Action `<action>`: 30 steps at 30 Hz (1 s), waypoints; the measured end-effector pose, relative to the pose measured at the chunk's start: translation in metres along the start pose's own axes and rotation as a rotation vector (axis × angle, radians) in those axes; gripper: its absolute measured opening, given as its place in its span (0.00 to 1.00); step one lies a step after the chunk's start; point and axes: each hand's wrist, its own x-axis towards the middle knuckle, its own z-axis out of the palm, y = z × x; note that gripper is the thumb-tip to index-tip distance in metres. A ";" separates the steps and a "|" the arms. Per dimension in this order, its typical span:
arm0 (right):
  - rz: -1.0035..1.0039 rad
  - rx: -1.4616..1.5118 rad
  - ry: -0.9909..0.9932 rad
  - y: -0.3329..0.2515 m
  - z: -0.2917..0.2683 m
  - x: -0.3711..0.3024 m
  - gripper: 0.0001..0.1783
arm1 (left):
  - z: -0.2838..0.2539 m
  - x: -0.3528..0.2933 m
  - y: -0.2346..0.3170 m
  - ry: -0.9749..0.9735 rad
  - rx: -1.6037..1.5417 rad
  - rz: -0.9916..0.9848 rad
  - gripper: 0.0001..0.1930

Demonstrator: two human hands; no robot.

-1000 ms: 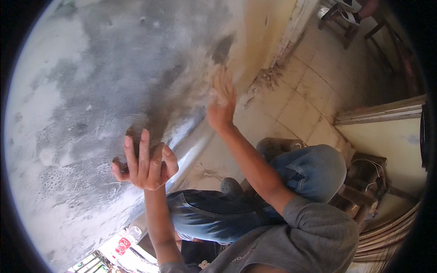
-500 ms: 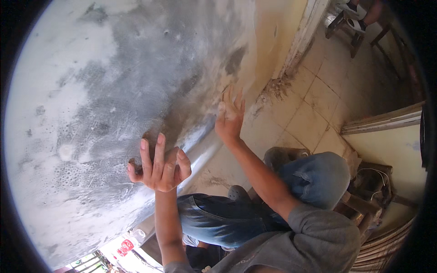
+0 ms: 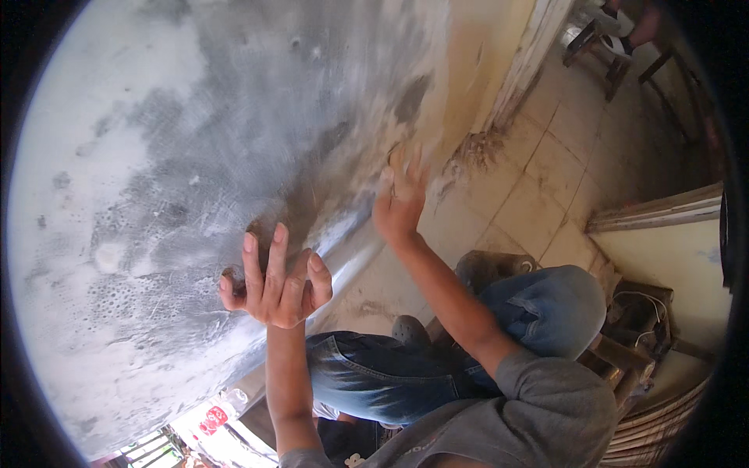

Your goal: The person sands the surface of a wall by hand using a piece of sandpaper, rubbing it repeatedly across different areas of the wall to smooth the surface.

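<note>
In front of me stands a wall patched with grey and white plaster, turning yellowish toward its right edge. My left hand is open, its fingers spread over the grey part low on the wall, palm side hidden and dark shadows beside the fingertips. Farther right, my right hand also has its fingers apart, laid toward the brownish lower part of the wall and somewhat blurred. Nothing shows in either hand. Whether the fingertips press on the surface I cannot tell.
My bent knees in blue jeans are close below the hands. Tiled floor runs to a door frame. A person's foot rests by a dark stool. Wooden pieces lie right; a bottle with a red label stands lower left.
My right hand has shifted slightly right relative to my left, which keeps almost the same pose. The view has turned a little, and the foot by the stool has moved.
</note>
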 end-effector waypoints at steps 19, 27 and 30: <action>0.282 0.281 -0.043 0.019 0.011 0.005 0.29 | -0.002 -0.017 -0.005 -0.063 -0.068 0.097 0.08; 0.184 0.117 0.067 0.013 0.010 0.018 0.27 | -0.002 -0.009 -0.002 -0.050 -0.034 0.085 0.09; 0.305 0.204 0.002 0.025 0.006 0.040 0.28 | -0.001 -0.014 -0.006 -0.055 -0.078 0.105 0.08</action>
